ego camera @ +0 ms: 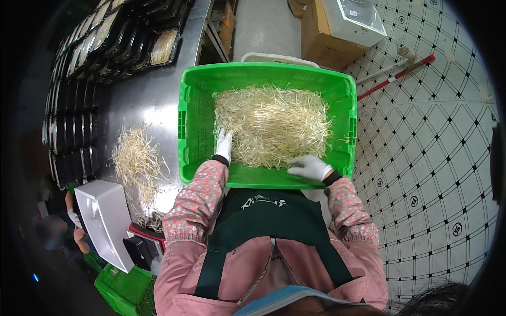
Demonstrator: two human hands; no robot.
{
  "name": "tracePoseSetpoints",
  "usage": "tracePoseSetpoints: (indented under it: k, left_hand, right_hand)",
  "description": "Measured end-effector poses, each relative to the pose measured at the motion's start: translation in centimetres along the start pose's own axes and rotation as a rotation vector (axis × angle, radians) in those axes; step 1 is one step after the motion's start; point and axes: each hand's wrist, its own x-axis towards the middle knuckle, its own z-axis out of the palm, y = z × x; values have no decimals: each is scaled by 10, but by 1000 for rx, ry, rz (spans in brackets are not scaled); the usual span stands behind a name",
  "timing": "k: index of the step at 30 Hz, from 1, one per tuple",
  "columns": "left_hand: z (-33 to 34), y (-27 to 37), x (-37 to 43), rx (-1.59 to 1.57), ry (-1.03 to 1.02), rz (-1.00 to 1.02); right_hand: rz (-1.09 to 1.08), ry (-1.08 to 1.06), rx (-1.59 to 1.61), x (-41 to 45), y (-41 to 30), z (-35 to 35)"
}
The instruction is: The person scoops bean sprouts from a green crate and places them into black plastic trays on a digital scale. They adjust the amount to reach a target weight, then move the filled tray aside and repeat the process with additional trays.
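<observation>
In front of me is a green plastic crate (pixel 269 69) with a thick bed of pale bean sprouts (pixel 272 122) in it. My left hand (pixel 224 145), in a white glove, reaches over the near side; its fingertips touch the left edge of the sprouts, thumb a little apart. My right hand (pixel 310 168), also gloved, is at the sprouts' near right edge, fingers stretched out and nothing visibly held. Whether its fingertips press into the sprouts is hard to tell.
Left of the crate, a steel table (pixel 134 98) carries a loose sprout pile (pixel 138 158), stacked black trays (pixel 75 118), a white bin (pixel 104 225) and a scale (pixel 144 245). Another person's hand (pixel 75 219) shows beyond the bin. A red pole (pixel 395 79) and cardboard box (pixel 332 43) are at right.
</observation>
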Motion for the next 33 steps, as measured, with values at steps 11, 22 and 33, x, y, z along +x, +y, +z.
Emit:
tracePoseSetpoints:
  k: [11,22,33]
  left_hand:
    - [108,33,24,1456,-310,702]
    - [90,97,41,1413,-922,190]
    - [85,-14,1,1526,-580,563]
  right_hand:
    - [194,456,-487,108,64,-40]
    - [142,16,-268,68,43,-89]
    - [179,-69,-610,85,58,4]
